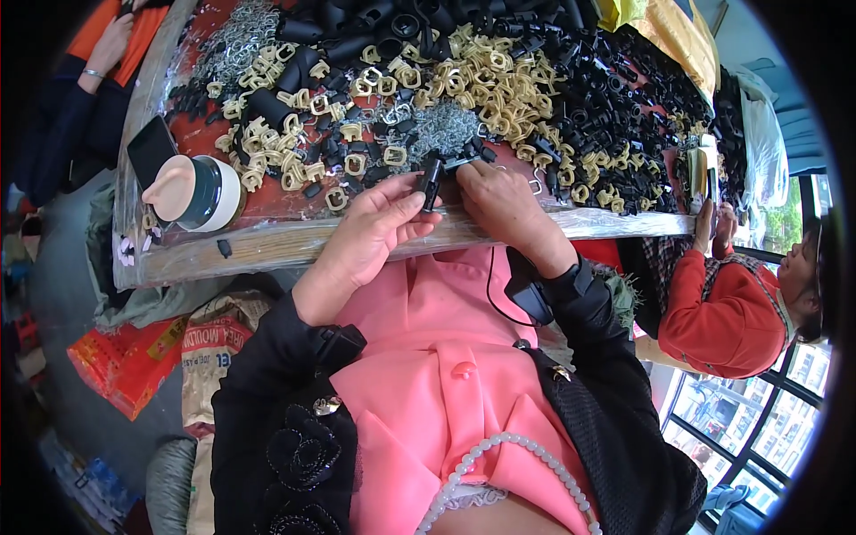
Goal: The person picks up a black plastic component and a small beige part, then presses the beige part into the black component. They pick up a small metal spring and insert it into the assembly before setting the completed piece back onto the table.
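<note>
Between thumb and fingers, my left hand (379, 223) grips a small black plastic part (431, 185), held upright just above the table's near edge. My right hand (499, 201) is closed beside it, fingers pinched around a thin metal-coloured piece (459, 164) that points toward the black part; its exact kind is too small to make out. Right beyond my hands lies a heap of small silvery metal clips (437, 129). Beige plastic square rings (508, 85) are piled past them, with more beige rings (276, 152) scattered to the left.
A large heap of black plastic parts (615, 107) covers the right of the table. Left stand a white-and-dark jar with a pink lid (214, 192) and a phone (152, 143). A wooden edge (267, 250) borders the table. Co-workers sit at right (731, 312) and far left (98, 80).
</note>
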Available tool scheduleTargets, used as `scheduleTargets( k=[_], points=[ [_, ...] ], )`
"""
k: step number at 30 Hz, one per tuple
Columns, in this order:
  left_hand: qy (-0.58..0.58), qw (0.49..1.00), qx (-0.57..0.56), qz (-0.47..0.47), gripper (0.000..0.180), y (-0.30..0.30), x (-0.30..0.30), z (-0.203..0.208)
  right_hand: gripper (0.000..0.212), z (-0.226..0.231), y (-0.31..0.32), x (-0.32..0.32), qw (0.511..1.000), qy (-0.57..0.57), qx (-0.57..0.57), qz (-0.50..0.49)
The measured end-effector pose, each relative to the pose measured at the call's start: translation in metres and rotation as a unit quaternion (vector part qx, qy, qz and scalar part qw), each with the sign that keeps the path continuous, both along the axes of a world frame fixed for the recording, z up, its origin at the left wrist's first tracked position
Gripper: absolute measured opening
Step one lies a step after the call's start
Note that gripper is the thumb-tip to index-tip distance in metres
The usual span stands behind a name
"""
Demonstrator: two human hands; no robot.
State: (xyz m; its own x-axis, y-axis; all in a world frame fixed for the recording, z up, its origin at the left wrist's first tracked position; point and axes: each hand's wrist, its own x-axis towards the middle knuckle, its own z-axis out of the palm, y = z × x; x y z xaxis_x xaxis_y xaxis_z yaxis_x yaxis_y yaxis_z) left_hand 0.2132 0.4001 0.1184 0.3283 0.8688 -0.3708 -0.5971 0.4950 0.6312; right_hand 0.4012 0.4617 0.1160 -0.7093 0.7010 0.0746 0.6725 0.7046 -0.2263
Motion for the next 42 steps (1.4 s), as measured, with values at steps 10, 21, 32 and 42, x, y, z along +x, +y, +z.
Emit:
scheduleTargets(
  k=[10, 21, 32, 42],
  points=[
    [0.145, 0.982, 0.118, -0.035, 0.021, 0.002, 0.023, 0.009, 0.013, 0.023, -0.021, 0.014, 0.792, 0.418, -0.440, -0.065],
    [0.369, 0.857, 0.359, 0.028, 0.007, 0.002, 0.043, 0.010, 0.016, 0.025, -0.040, 0.013, 0.672, 0.532, -0.509, -0.083],
    [0.188, 0.966, 0.178, -0.005, 0.009, 0.005, 0.047, 0.007, 0.010, 0.021, -0.044, 0.020, 0.762, 0.493, -0.409, -0.096],
    [0.064, 0.994, 0.063, -0.058, 0.016, 0.001, 0.043, 0.008, 0.007, 0.028, -0.049, 0.020, 0.873, 0.396, -0.263, -0.104]
  ],
)
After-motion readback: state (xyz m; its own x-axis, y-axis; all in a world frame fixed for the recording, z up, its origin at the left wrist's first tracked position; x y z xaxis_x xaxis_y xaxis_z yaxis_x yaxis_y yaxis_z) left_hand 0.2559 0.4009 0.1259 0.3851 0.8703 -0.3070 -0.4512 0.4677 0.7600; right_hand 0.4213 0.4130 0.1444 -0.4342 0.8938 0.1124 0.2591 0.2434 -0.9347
